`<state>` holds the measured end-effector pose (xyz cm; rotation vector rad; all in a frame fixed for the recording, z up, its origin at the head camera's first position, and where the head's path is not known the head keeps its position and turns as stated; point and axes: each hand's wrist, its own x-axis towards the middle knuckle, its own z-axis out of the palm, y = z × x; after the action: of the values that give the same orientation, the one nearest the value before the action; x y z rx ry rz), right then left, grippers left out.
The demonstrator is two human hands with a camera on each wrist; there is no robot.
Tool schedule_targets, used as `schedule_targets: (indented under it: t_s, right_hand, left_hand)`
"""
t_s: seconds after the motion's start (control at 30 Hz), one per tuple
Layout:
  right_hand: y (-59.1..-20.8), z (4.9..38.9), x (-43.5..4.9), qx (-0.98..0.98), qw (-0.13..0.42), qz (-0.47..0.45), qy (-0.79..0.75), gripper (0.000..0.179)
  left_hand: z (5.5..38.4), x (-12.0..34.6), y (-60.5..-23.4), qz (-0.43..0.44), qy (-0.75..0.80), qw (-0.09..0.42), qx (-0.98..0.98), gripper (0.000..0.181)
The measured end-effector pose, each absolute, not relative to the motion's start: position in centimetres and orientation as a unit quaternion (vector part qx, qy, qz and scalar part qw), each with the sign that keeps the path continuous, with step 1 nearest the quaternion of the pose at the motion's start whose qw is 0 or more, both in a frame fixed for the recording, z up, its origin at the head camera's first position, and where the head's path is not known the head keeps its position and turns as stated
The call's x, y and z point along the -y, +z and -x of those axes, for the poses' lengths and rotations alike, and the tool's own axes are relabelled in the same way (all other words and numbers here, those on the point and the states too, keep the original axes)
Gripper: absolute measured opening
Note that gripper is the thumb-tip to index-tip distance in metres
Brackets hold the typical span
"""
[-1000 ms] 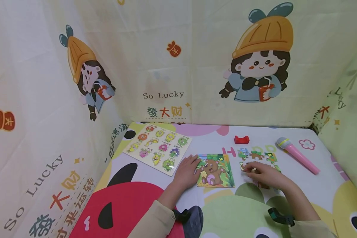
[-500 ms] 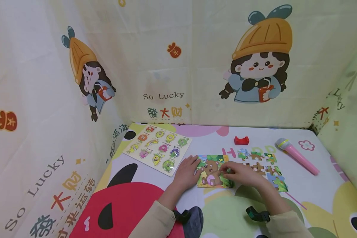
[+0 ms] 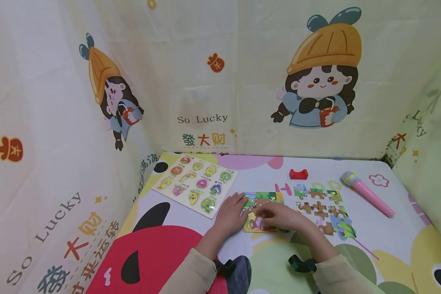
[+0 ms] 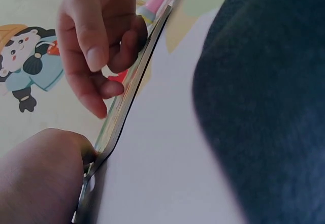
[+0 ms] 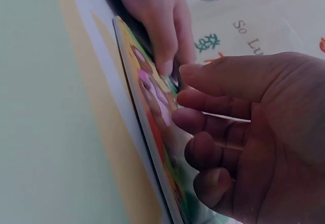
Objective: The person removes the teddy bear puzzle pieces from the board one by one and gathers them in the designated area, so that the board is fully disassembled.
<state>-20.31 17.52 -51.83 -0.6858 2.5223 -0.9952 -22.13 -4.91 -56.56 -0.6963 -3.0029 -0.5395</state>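
Note:
In the head view a square bear puzzle board (image 3: 250,224) lies flat on the table. My left hand (image 3: 230,214) rests on its left edge, fingers fairly straight and thumb touching the picture. My right hand (image 3: 283,216) is over the board's middle and hides part of the bear. In the right wrist view, the right hand's fingers (image 5: 218,125) are loosely bent with no piece visible between them. Several loose jigsaw pieces (image 3: 320,209) lie in rows to the right of the board.
A fruit-picture board (image 3: 194,183) lies at the back left. Behind the loose pieces sits a small red block (image 3: 298,174). A pink toy microphone (image 3: 369,194) lies at the right. Printed cloth walls (image 3: 250,90) enclose the table's back and sides.
My right hand has moved left from the loose pieces to the bear board, uncovering the pieces. The left hand has stayed at the board's edge.

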Motion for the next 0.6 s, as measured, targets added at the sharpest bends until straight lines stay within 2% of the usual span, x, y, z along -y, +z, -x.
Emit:
schedule_targets:
  t_s: [0.17, 0.6]
  right_hand:
    - [-52.0, 20.5, -16.9, -0.896, 0.15, 0.256, -0.33, 0.023]
    - [-52.1, 20.3, -16.1, -0.902, 0.17, 0.229, -0.325, 0.016]
  left_hand:
    - [22.1, 4.9, -56.4, 0.222, -0.168, 0.005, 0.96, 0.054]
    - [22.1, 4.9, -56.6, 0.222, -0.158, 0.013, 0.962, 0.053]
